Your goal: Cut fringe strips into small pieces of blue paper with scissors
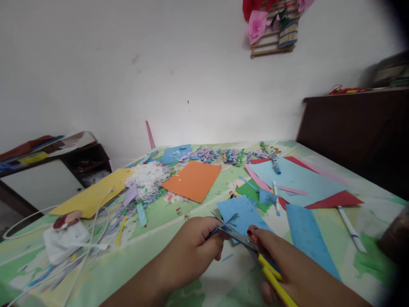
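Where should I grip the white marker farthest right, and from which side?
Best mid-barrel, I'd say: pinch the white marker across its long sides from above. It's slim, lies flat and slantwise, with tablecloth showing along both sides, while its far end sits by the red paper. The right hand is nearer but holds the scissors.

Open lane up the middle, clutter on both sides

A hand could pass over the bare worktop (139,251) between the left hand (200,241) and the white cable (93,226), or farther up between the orange sheet (193,181) and the pale blue sheet (303,175). Curled paper pieces (236,157) block that gap's far end. The scissors (263,262) bar the space between left hand and right hand (284,264).
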Demonstrator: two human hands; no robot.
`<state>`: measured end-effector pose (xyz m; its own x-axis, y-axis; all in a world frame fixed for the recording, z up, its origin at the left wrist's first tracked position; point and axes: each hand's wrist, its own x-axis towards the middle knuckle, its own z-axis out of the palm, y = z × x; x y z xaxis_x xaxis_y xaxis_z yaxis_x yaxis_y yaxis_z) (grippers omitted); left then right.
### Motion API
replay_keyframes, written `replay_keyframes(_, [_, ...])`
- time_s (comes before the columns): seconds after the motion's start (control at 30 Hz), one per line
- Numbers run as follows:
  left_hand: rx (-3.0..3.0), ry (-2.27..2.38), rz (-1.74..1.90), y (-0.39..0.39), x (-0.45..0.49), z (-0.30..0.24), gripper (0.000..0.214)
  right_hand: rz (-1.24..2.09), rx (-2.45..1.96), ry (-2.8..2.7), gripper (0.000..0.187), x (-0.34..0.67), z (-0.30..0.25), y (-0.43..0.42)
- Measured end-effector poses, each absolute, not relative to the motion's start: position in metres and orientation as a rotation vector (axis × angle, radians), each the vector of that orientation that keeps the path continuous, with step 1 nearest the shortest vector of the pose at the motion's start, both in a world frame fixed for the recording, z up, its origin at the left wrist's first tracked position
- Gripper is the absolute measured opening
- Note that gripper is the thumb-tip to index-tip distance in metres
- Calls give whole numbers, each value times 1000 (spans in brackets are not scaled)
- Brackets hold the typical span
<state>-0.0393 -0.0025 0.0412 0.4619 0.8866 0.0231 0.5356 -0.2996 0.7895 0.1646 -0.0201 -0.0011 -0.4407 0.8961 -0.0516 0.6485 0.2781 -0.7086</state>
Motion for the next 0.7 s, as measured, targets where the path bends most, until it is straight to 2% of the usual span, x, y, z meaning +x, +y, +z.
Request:
replay_keyframes(0.33, [1567,1050,630,0,-39,37,15,928,-1403,-2121,38,160,0,-20])
replay_keyframes(0.57, [1328,879,651,6,-46,30,24,916,-1390,-2052,40,157,0,-18])
replay_keyframes(0.7, [1183,817,630,7,-47,30,25,905,-1382,-2065,49,158,-2,-18])
